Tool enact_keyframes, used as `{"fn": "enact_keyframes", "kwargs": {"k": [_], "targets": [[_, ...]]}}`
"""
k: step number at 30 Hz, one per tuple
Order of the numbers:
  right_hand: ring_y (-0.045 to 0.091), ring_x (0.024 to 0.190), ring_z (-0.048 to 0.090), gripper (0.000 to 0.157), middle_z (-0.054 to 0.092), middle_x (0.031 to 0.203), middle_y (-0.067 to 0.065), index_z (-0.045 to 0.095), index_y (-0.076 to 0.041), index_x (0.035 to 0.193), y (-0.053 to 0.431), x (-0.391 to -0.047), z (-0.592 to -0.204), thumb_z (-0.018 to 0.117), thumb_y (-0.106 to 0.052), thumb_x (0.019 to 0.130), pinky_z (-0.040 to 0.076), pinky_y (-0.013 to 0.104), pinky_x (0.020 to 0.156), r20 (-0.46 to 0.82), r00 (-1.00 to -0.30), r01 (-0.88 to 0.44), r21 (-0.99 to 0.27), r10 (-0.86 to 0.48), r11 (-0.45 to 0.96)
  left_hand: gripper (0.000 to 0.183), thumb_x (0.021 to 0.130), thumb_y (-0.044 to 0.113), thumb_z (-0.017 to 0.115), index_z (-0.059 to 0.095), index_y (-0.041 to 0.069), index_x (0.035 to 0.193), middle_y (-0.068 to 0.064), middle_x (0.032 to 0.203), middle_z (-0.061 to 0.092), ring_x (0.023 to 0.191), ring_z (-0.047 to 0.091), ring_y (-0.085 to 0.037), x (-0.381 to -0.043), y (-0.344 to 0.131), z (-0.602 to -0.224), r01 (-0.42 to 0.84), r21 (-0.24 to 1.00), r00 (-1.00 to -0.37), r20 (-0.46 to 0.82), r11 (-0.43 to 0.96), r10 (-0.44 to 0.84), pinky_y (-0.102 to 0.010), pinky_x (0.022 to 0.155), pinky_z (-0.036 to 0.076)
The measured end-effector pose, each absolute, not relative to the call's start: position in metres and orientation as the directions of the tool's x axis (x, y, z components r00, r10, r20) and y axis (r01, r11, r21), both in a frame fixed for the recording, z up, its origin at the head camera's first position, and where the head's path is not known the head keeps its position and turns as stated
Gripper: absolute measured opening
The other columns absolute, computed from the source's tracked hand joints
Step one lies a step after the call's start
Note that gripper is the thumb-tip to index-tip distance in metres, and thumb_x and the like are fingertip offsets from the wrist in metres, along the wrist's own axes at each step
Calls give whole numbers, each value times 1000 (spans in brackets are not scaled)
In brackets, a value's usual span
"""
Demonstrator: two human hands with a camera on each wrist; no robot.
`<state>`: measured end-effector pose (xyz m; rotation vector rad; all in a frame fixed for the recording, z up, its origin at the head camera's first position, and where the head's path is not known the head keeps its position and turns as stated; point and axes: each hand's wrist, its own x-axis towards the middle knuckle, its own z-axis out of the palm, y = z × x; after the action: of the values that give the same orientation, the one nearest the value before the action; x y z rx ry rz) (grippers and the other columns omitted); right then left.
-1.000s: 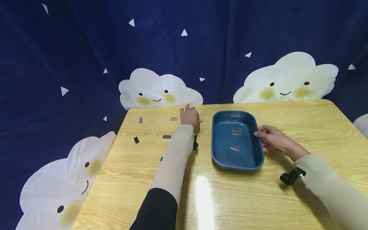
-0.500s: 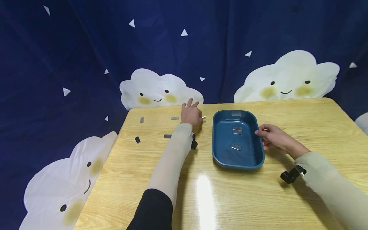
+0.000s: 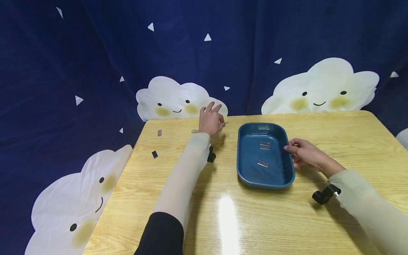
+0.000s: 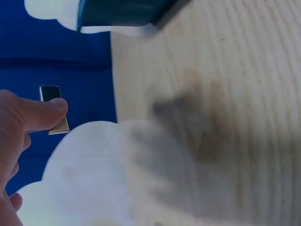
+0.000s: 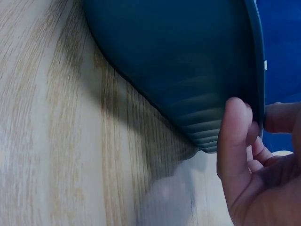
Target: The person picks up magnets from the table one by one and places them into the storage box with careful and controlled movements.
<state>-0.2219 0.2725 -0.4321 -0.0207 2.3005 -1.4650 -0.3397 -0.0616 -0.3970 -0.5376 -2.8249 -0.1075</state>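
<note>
My left hand (image 3: 210, 121) is raised above the far edge of the table, its other fingers spread. Between thumb and fingers it pinches a small flat metallic block (image 4: 50, 92), dark on its face with a shiny edge. To the right of it stands a deep blue rectangular tray (image 3: 251, 174). My right hand (image 3: 304, 154) grips the tray's right rim, thumb and fingers on either side of the wall (image 5: 188, 89). Inside the tray lie a pair of similar blocks side by side (image 3: 264, 145) and a single block (image 3: 263, 163) nearer me.
More small blocks lie on the left part of the wooden table (image 3: 134, 212): a grey one (image 3: 159, 132), a dark one (image 3: 154, 154), and one partly behind the left hand (image 3: 194, 131). A dark blue curtain (image 3: 178, 46) with clouds hangs right behind the table.
My left hand has risen off the table toward the far edge with the block pinched in it. The right hand keeps its grip on the tray, which stays in place.
</note>
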Motion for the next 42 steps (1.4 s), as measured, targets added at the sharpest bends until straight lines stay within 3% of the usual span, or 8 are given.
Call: {"fn": "enact_keyframes", "kwargs": {"k": [17, 30, 42], "targets": [[8, 59, 57, 25, 51, 71, -2, 40, 2, 110, 272, -220, -428, 44, -22, 105, 56, 30, 57, -324, -917, 191, -868, -232, 458, 11, 88, 34, 74, 81, 26, 87, 2, 155, 46, 152, 27, -23, -330, -67, -356, 424, -10, -861, 305, 906, 407, -46, 117, 28], [8, 58, 57, 26, 50, 73, 0, 40, 3, 110, 272, -221, -427, 44, -22, 105, 57, 30, 58, -318, -920, 180, -863, -230, 472, 10, 88, 33, 74, 80, 26, 87, 4, 155, 47, 154, 24, -22, -327, -74, -354, 402, 3, -882, 272, 916, 386, -45, 118, 27], [8, 61, 56, 27, 49, 74, -1, 39, 4, 111, 270, -220, -427, 44, -22, 105, 57, 31, 59, -325, -918, 185, -859, -229, 477, 10, 88, 34, 73, 80, 28, 86, 5, 150, 52, 152, 27, -22, -317, -53, -346, 467, -23, -850, 263, 884, 456, -44, 117, 29]]}}
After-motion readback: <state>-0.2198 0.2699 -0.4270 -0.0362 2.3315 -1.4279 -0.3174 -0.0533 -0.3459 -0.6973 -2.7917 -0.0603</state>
